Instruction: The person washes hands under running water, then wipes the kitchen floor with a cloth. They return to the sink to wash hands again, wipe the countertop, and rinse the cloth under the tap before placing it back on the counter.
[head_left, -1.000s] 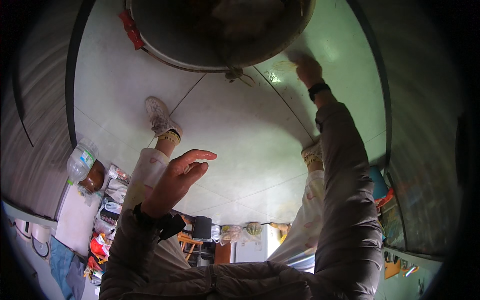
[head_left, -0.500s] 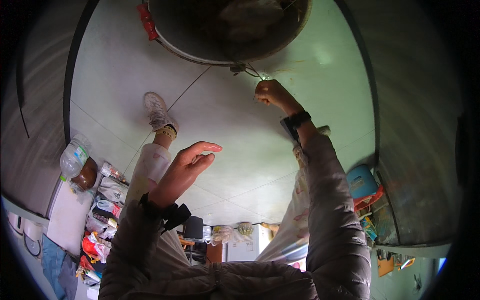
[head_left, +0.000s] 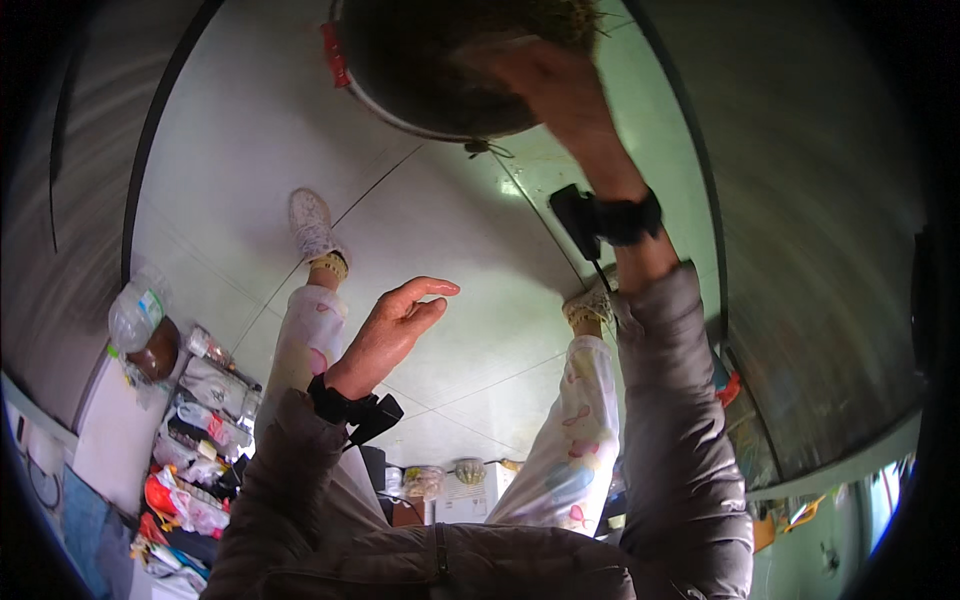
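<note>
Directions are as on a clock face laid over the view, with 12 at the top edge.

The pot [head_left: 408,122] stands at 12 o'clock on the pale floor [head_left: 440,230], its far side cut off by the edge. Its inside is dark, and what lies in it is hard to make out. A red grip [head_left: 335,55] sits on its outer side at 11 o'clock, and a knot [head_left: 478,147] with loose ends is at its near rim. Straw-like strands [head_left: 572,18] show at its upper right, between 12 and 1.

The right hand [head_left: 545,80], also between 12 and 1, reaches over the rim with its fingers above the pot's dark inside. It is blurred; I cannot tell whether it grips anything. A black band [head_left: 628,218] circles its wrist at 2 o'clock.

The left hand [head_left: 390,340] is near the middle, toward 8 o'clock, well apart from the pot. Its forefinger and thumb point to 2, leaving a narrow gap between them.

One shoe [head_left: 312,222] rests at 10 o'clock, the other at 3. A clear bottle [head_left: 135,315] is at 9.
</note>
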